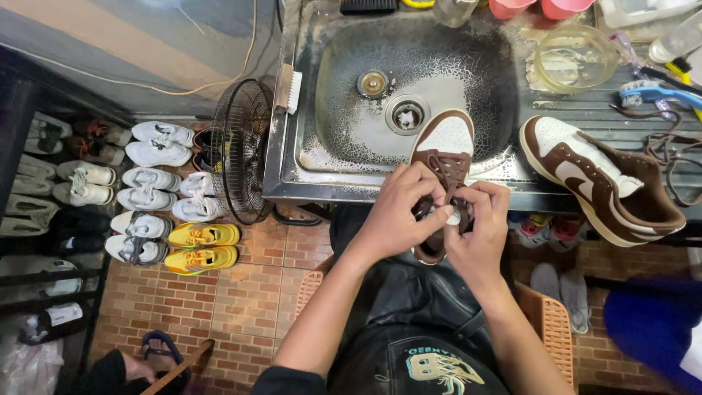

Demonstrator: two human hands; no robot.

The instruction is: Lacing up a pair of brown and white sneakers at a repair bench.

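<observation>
A brown-and-white sneaker [444, 157] is gripped at its laces by both the left hand [398, 212] and the right hand [479, 223] at centre frame, its heel hidden behind the fingers. Beyond, a worn steel sink [344, 110] is seen; the matching shoe [603, 179] lies on the ribbed drainboard, right.

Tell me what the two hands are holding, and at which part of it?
Both hands, left hand and right hand, hold one brown and white sneaker at its laced middle, near the tongue.
</observation>
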